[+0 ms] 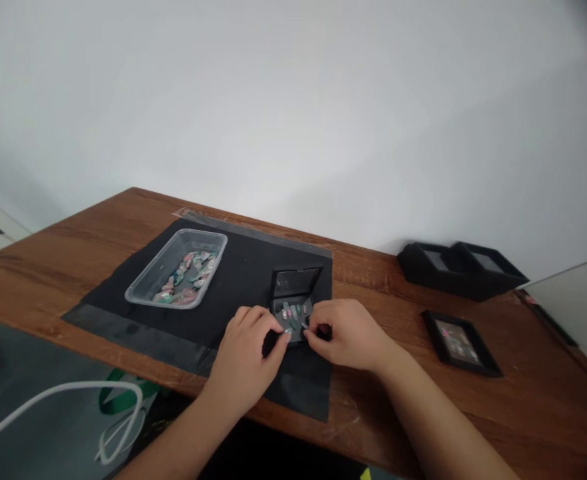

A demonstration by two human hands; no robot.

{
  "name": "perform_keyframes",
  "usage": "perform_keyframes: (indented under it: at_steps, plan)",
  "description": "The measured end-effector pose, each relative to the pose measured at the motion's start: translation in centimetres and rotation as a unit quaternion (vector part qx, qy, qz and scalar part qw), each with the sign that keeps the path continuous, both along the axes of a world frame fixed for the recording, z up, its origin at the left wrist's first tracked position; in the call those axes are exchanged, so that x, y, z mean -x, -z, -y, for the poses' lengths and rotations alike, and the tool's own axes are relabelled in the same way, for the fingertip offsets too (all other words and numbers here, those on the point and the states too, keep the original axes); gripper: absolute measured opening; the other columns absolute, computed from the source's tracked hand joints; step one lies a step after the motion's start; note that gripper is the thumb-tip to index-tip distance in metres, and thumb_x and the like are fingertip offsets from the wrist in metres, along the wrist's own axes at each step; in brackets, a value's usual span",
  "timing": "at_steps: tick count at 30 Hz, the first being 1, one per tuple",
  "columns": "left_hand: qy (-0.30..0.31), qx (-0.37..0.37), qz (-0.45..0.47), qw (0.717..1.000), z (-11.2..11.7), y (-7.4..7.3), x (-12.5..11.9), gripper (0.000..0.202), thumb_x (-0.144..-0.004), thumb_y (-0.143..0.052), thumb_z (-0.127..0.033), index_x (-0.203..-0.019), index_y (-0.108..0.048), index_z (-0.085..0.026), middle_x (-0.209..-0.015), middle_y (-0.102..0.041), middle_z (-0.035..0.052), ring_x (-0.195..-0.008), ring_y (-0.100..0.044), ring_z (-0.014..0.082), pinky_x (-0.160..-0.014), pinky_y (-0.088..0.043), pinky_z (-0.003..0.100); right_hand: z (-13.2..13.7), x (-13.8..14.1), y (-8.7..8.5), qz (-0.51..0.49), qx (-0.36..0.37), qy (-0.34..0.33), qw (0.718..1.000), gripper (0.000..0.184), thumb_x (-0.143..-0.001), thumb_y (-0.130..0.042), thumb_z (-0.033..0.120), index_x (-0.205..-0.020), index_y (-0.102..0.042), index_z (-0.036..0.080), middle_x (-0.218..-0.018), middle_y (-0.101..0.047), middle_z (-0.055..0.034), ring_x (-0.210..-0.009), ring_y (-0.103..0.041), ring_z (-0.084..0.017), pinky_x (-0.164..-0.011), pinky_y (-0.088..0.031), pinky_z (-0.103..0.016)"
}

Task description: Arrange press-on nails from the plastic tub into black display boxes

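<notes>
On mat (pixel 238 267) — 2 hands (pixel 293 340), 1 open case (pixel 293 300), 1 tray (pixel 177 268).

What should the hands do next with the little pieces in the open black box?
Probably press the piece at the right hand fingertips down into the open black box, since both hands, left hand too, are pinched at its front edge and other pieces already sit inside.
</notes>
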State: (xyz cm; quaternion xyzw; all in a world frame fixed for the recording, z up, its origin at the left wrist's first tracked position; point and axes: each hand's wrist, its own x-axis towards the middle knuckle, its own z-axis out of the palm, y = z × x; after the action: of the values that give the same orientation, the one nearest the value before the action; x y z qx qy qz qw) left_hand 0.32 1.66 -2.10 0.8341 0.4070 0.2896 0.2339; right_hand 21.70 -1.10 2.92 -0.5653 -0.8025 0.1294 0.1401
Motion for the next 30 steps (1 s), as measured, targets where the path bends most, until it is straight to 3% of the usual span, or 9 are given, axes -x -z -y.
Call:
perform_keyframes:
  at_steps: [18,21,25,30]
  plan:
    - [-0.011,-0.027,0.003,1.0,-0.3,0.1,-0.7,0.014,-0.089,-0.063,-0.019,-0.077,-0.054,-0.021,-0.091,-0.063,0.0041,-0.092,-0.054,0.0248,-0.083,-0.044,0.041,-0.2,0.6,0.5,-0.009,-0.009,0.044,0.999,0.016,-0.082,-0.066,0.021,-0.067,-0.063,0.019,-0.07,-0.063,0.0019,-0.063,-0.054,-0.011,-0.06,-0.031,-0.024]
    - [-0.008,-0.023,0.005,1.0,-0.3,-0.1,-0.7,0.012,-0.088,-0.062,-0.018,-0.079,-0.055,-0.021,-0.09,-0.063,0.0038,-0.093,-0.055,0.0249,-0.083,-0.044,0.041,-0.2,0.6,0.4,-0.02,-0.018,0.047,0.999,0.003,-0.083,-0.068,0.02,-0.08,-0.069,0.021,-0.076,-0.067,0.0015,-0.068,-0.058,-0.012,-0.063,-0.035,-0.024]
    - [0.007,-0.014,0.009,1.0,-0.3,-0.2,-0.5,0.005,-0.089,-0.061,-0.017,-0.087,-0.062,-0.022,-0.094,-0.065,0.0038,-0.094,-0.056,0.0248,-0.085,-0.045,0.042,-0.3,0.5,0.8,-0.026,-0.037,0.031,0.998,0.021,-0.089,-0.065,0.019,-0.107,-0.074,0.026,-0.087,-0.072,0.0007,-0.074,-0.062,-0.013,-0.067,-0.039,-0.024]
    - [-0.004,-0.023,0.011,1.0,-0.3,0.1,-0.5,0.015,-0.09,-0.062,-0.02,-0.104,-0.068,-0.022,-0.102,-0.066,0.0058,-0.101,-0.056,0.0265,-0.091,-0.047,0.045,-0.5,0.5,1.1,-0.011,-0.024,0.012,1.0,0.02,-0.094,-0.063,0.021,-0.104,-0.078,0.029,-0.092,-0.075,-0.0004,-0.08,-0.066,-0.014,-0.068,-0.04,-0.024]
